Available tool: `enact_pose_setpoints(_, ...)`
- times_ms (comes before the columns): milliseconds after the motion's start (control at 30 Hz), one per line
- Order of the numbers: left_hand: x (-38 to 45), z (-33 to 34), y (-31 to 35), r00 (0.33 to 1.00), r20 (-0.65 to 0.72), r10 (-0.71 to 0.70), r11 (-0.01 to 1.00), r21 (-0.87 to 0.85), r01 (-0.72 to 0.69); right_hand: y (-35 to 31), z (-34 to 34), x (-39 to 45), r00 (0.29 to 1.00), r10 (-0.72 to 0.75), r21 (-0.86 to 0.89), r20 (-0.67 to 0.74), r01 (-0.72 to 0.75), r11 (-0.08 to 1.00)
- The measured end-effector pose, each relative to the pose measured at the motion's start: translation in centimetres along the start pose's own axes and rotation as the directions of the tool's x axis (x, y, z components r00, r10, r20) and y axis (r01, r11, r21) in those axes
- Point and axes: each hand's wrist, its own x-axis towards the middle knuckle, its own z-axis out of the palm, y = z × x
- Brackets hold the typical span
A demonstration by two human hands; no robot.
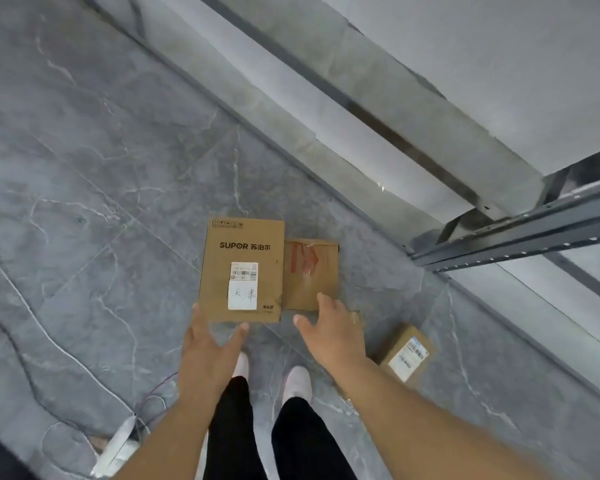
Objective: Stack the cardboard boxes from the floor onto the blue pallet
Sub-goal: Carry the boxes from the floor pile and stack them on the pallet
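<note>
SUPOR box lies lengthwise away, seemingly untouched by spread left hand.

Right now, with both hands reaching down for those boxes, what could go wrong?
The SUPOR box sits tight against the taped box, so the open right hand and left hand might grab both and drop one. The small box lies by the right foot, easy to kick or trip on. Loose white cables trail across the floor on the left, which could snag a step.
</note>
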Motion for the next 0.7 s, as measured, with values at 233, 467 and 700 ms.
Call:
enact_pose_setpoints(233,12.9,3.4,-4.7,0.999,0.024,-0.048,0.997,0.066,0.046,-0.2,7.2,10.4,0.987,0.098,0.039,0.129,-0.104,0.994)
enact_pose_setpoints(467,22.9,6.4,-8.7,0.996,0.006,-0.092,0.995,0.038,0.092,-0.7,14.2,19.6,0.974,0.142,0.182,0.177,-0.174,0.968)
enact_pose_setpoints(700,28.4,8.9,-10.9,0.967,0.097,-0.235,0.965,-0.091,0.244,-0.1,18.3,24.5,0.939,0.205,0.38,0.276,-0.302,0.874)
